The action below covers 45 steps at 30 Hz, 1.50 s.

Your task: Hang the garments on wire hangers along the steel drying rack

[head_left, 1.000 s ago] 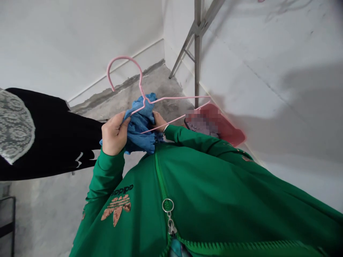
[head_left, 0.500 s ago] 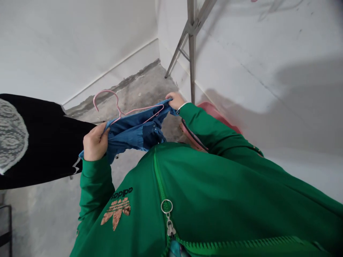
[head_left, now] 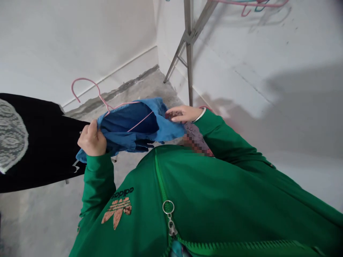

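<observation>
A blue garment (head_left: 171, 125) hangs on a pink clothes hanger (head_left: 85, 80), whose hook points up and to the left. Part of the hanger's wire shows across the garment's open neck; the far end is covered by the cloth. My left hand (head_left: 92, 139) is closed around the garment and the hanger's left shoulder. At the other shoulder, my right hand (head_left: 184, 113) lies against the blue cloth with its fingers stretched out and slightly apart, not gripping it.
Black clothing with a lace panel (head_left: 45, 142) hangs at the left. A metal stand (head_left: 189, 53) rises by the white wall ahead, with pink and teal hangers (head_left: 245, 10) at the upper right. Something pink (head_left: 206, 107) sits low beside the wall, mostly behind my right sleeve.
My right hand has let go of the garment's right shoulder and opened. The cloth there now drapes over the hanger's end. The hanger's hook has shifted left and up.
</observation>
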{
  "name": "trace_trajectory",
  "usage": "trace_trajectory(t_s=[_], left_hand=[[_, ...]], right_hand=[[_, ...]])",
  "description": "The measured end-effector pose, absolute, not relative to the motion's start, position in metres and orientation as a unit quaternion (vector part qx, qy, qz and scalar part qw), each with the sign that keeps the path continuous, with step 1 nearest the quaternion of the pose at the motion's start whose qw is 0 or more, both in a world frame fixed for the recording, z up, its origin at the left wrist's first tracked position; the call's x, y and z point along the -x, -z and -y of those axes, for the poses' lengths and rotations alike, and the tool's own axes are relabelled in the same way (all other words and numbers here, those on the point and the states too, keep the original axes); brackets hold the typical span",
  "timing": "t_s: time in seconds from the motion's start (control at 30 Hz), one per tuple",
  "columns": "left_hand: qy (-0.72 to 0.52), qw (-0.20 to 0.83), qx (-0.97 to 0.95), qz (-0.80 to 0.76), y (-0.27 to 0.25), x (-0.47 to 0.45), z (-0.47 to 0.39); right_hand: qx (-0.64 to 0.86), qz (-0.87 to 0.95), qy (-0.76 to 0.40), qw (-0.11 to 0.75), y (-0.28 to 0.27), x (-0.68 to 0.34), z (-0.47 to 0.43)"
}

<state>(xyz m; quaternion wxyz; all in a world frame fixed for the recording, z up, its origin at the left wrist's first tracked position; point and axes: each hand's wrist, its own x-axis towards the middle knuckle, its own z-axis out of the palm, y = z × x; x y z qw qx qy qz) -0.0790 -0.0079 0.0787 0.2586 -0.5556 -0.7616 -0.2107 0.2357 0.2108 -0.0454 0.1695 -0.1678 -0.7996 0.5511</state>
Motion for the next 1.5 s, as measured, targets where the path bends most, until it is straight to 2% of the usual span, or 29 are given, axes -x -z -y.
trace_trajectory(t_s=[0.17, 0.3, 0.67, 0.77, 0.97, 1.07, 1.23, 1.3, 1.4, 1.5], left_hand=[[0.273, 0.233, 0.609, 0.707, -0.082, 0.077, 0.006], [0.272, 0.234, 0.64, 0.68, -0.082, 0.073, 0.001], [0.274, 0.126, 0.645, 0.702, -0.055, 0.067, -0.019], [0.245, 0.103, 0.636, 0.725, -0.056, 0.081, -0.021], [0.121, 0.137, 0.571, 0.8, -0.07, 0.121, -0.004], [0.079, 0.074, 0.565, 0.818, -0.077, 0.113, 0.005], [0.185, -0.156, 0.651, 0.72, -0.092, 0.104, 0.02], [0.242, -0.123, 0.636, 0.722, -0.095, 0.117, 0.023], [0.257, 0.013, 0.596, 0.761, -0.093, 0.142, 0.021], [0.222, 0.01, 0.621, 0.752, -0.087, 0.156, 0.012]], right_hand=[[0.255, 0.855, -0.297, 0.34, 0.033, -0.228, -0.214], [0.219, 0.906, -0.184, 0.313, 0.028, -0.212, -0.217], [0.195, 0.92, -0.094, 0.328, 0.002, -0.167, -0.187], [0.212, 0.924, -0.083, 0.308, -0.005, -0.164, -0.183], [0.289, 0.901, -0.008, 0.323, -0.014, -0.183, -0.199], [0.288, 0.903, 0.023, 0.319, -0.02, -0.185, -0.2], [0.292, 0.885, 0.053, 0.359, -0.031, -0.188, -0.194], [0.285, 0.88, 0.049, 0.377, -0.035, -0.192, -0.193], [0.267, 0.876, 0.033, 0.401, -0.041, -0.197, -0.195], [0.256, 0.872, 0.013, 0.417, -0.043, -0.199, -0.196]])
